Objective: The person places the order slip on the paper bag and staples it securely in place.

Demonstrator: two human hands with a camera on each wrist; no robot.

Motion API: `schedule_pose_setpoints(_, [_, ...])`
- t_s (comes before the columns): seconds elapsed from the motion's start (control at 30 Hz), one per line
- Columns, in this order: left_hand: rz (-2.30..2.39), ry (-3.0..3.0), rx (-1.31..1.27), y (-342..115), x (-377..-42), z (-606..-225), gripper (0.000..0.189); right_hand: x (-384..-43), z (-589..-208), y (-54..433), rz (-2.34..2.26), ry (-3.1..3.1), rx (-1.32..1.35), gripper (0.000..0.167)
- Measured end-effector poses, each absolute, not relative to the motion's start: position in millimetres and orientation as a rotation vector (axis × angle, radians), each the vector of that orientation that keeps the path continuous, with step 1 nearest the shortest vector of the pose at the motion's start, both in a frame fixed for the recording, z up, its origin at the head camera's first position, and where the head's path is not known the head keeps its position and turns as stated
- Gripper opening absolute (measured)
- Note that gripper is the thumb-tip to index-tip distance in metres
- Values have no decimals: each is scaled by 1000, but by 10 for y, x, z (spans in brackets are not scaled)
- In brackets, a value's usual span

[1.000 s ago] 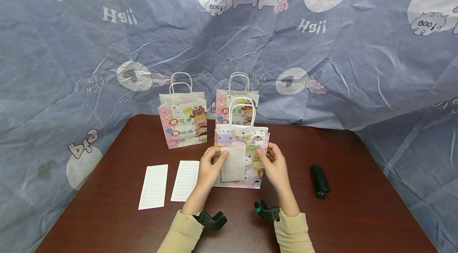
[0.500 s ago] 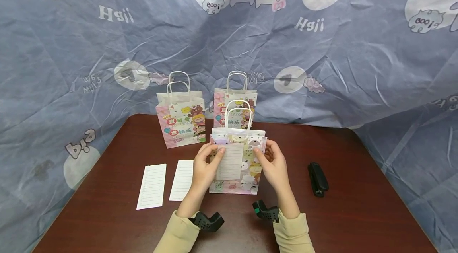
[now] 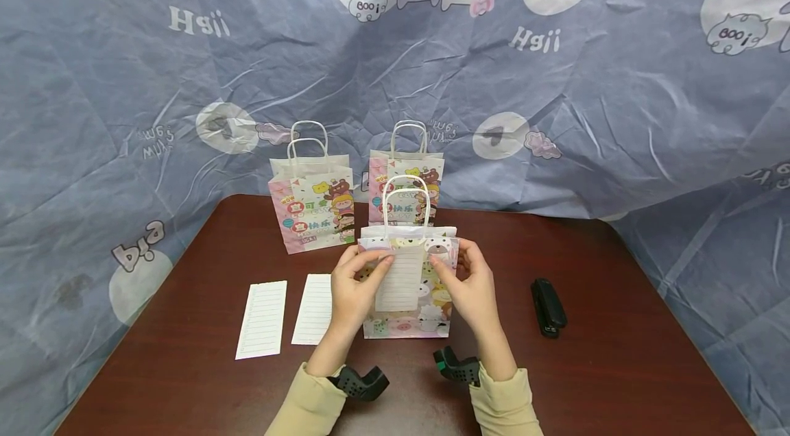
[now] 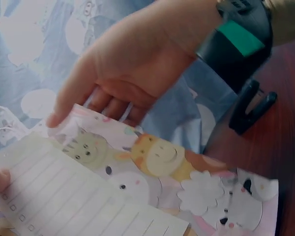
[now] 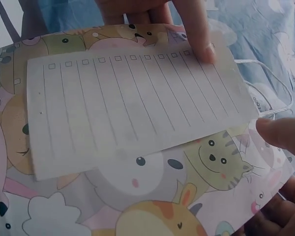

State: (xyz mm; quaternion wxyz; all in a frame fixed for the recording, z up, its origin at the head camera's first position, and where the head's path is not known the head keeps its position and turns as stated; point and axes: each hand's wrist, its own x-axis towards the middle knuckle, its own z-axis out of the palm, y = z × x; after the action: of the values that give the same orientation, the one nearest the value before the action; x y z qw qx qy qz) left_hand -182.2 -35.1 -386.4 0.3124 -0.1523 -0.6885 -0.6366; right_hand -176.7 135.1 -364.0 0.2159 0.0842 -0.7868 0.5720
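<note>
A small paper gift bag (image 3: 404, 328) with cartoon animals and white twisted handles is held up over the table, its front facing me. Against that front lies a white lined note sheet (image 3: 398, 285) with a column of small checkboxes (image 5: 118, 58). My left hand (image 3: 353, 288) grips the bag's left side, thumb pressing the sheet near its top, other fingers behind. On the opposite edge, my right hand (image 3: 472, 288) pinches the bag, with its thumb (image 4: 66, 105) on the front beside the sheet's top corner and the other fingers behind.
Two pink-and-white paper bags (image 3: 315, 210) stand at the back; the held one partly covers the right one. Two lined sheets (image 3: 262, 319) lie at left, one partly behind my left arm. A black stapler (image 3: 548, 307) lies at right. A blue patterned cloth (image 3: 457, 79) hangs behind.
The held bag has come down and slightly left. The sheet has shifted a little to the right across the bag's front, along with my left thumb.
</note>
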Motion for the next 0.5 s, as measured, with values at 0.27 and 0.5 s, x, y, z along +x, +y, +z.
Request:
schedule_pose_setpoints(0.27, [-1563, -1766, -431, -287, -1817, -3880, 10, -1767, -3673, 1309, 1512, -2165, 212, 39])
schedule_pose_setpoints(0.5, [-1503, -1743, -430, -256, -1805, -3890, 12, -1930, -3957, 1374, 1438, -2151, 187, 41])
